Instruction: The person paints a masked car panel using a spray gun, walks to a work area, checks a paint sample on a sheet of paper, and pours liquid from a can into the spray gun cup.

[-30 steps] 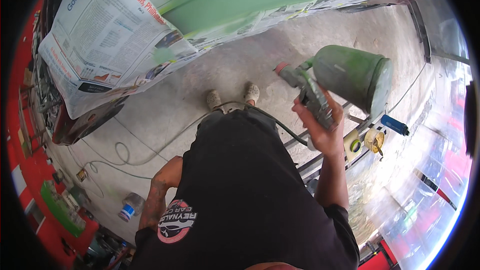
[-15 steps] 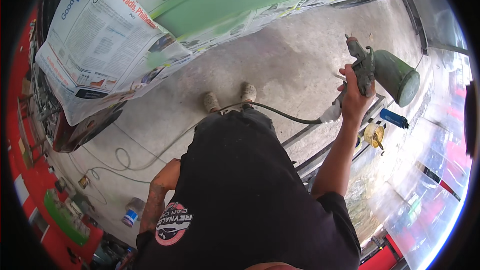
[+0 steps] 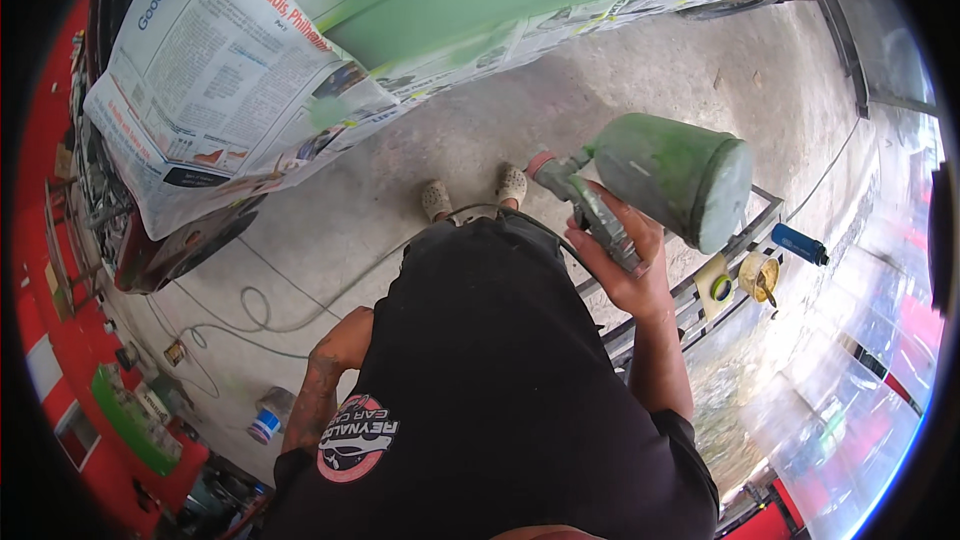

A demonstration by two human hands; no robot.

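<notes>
My right hand [image 3: 640, 280] is closed around the handle of a paint spray gun [image 3: 603, 227], held in front of my body. The gun's large green-stained cup [image 3: 660, 175] points up and to the right, and its nozzle end is toward the upper left. Beyond it lies a light green painted car panel [image 3: 500, 15], framed by newspaper sheets [image 3: 240, 70] with green overspray. My left hand [image 3: 350, 332] is down at my left hip, its fingers hidden behind my dark shirt. A thin hose [image 3: 370, 272] crosses in front of my legs toward the right.
At right, a metal frame [image 3: 690, 290] bears a roll of tape [image 3: 721, 287], a tub of yellowish paste [image 3: 757, 273] and a blue bottle [image 3: 798, 243]. Coiled hose and a clear container [image 3: 270, 415] lie on the concrete floor at left. Plastic sheeting [image 3: 840, 420] hangs at far right.
My right hand has brought the spray gun left and closer to my body, turning it. The tape roll on the frame shows more fully. My left hand stays at my hip.
</notes>
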